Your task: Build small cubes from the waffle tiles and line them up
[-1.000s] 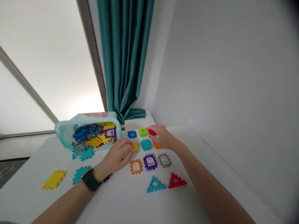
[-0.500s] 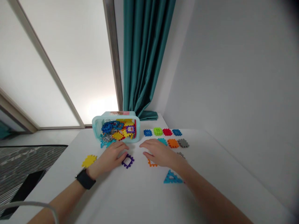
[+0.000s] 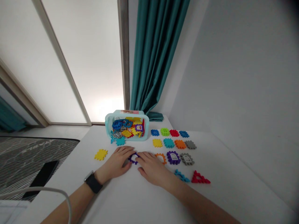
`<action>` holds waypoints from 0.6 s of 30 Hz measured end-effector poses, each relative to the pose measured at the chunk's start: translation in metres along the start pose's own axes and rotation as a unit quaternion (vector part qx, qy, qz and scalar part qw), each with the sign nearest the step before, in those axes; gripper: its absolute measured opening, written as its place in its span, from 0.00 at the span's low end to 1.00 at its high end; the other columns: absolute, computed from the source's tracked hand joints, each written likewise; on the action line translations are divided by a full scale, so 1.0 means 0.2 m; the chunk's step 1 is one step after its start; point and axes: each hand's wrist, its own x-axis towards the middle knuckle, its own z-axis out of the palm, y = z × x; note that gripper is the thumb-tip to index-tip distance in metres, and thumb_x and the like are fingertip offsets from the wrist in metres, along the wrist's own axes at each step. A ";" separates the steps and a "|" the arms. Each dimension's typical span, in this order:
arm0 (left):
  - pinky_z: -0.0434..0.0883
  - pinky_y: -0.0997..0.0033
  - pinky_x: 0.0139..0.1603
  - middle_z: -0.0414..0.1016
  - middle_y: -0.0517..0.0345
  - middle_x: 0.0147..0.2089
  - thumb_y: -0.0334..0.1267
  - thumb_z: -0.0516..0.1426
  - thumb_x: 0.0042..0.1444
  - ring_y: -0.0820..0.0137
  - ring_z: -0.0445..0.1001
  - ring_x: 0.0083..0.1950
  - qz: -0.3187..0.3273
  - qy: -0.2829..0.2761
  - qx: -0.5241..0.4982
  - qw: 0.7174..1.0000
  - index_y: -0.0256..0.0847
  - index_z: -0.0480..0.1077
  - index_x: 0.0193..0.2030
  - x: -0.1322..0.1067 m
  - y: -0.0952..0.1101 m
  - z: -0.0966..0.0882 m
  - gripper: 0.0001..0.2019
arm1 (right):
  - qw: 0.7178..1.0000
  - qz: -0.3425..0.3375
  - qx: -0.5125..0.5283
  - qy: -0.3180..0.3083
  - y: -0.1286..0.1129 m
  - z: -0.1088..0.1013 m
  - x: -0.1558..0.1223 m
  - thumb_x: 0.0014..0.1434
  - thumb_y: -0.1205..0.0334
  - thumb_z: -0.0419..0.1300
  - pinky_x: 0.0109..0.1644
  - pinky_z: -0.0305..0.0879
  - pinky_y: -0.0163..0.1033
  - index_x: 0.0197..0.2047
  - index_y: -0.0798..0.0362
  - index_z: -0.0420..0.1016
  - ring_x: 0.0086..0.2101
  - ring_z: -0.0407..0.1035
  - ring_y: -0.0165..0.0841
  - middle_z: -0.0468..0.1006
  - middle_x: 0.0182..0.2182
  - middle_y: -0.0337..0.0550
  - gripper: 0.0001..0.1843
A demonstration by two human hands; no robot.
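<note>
Both hands meet at a small purple window tile (image 3: 133,157) lying on the white table (image 3: 144,199). My left hand (image 3: 116,162), with a dark watch on its wrist, touches the tile's left side with curled fingers. My right hand (image 3: 151,168) touches its right side, fingers bent down onto the table. Whether either hand truly grips the tile is unclear. To the right lie rows of toothed plastic tiles: an orange window tile (image 3: 161,158), a purple one (image 3: 173,157) and a grey one (image 3: 187,159).
A pale blue tub (image 3: 109,121) lies tipped on its side behind the hands, full of tiles. A yellow tile (image 3: 101,154) lies left. A red triangle (image 3: 200,178) and a blue triangle (image 3: 181,175) lie right. A dark phone (image 3: 42,179) sits beyond the table's left edge.
The view swung left. My right hand came back from the far row to the left hand. A purple window tile now lies between both hands.
</note>
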 end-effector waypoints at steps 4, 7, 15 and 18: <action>0.65 0.49 0.66 0.74 0.50 0.61 0.27 0.57 0.53 0.57 0.69 0.63 -0.021 0.000 -0.020 1.000 0.43 0.69 0.58 -0.01 0.00 -0.01 0.24 | 0.999 0.013 0.009 0.040 -0.03 0.06 -0.01 0.65 0.66 0.57 0.64 0.65 0.52 0.59 0.52 0.70 0.59 0.66 0.44 0.72 0.60 0.51 0.19; 0.66 0.52 0.63 0.76 0.51 0.57 0.31 0.58 0.55 0.58 0.71 0.60 -0.040 -0.003 -0.036 0.999 0.45 0.69 0.58 -0.02 -0.01 -0.02 0.22 | 0.999 0.022 0.012 0.031 -0.05 0.09 -0.03 0.67 0.65 0.53 0.67 0.61 0.52 0.64 0.56 0.67 0.62 0.63 0.44 0.70 0.63 0.53 0.22; 0.67 0.53 0.60 0.77 0.53 0.51 0.34 0.62 0.54 0.57 0.73 0.56 -0.062 0.019 -0.045 0.997 0.45 0.70 0.52 -0.03 -0.04 0.01 0.18 | 0.997 -0.014 0.060 -0.038 -0.03 0.10 -0.09 0.69 0.50 0.53 0.76 0.42 0.52 0.75 0.61 0.47 0.72 0.42 0.44 0.49 0.73 0.55 0.39; 0.67 0.53 0.58 0.77 0.53 0.50 0.33 0.63 0.51 0.57 0.73 0.54 -0.063 0.027 -0.035 0.997 0.44 0.70 0.50 -0.02 -0.04 0.02 0.18 | 0.996 -0.013 0.069 -0.047 -0.03 0.09 -0.09 0.69 0.50 0.53 0.76 0.41 0.52 0.75 0.62 0.47 0.72 0.40 0.44 0.47 0.74 0.55 0.39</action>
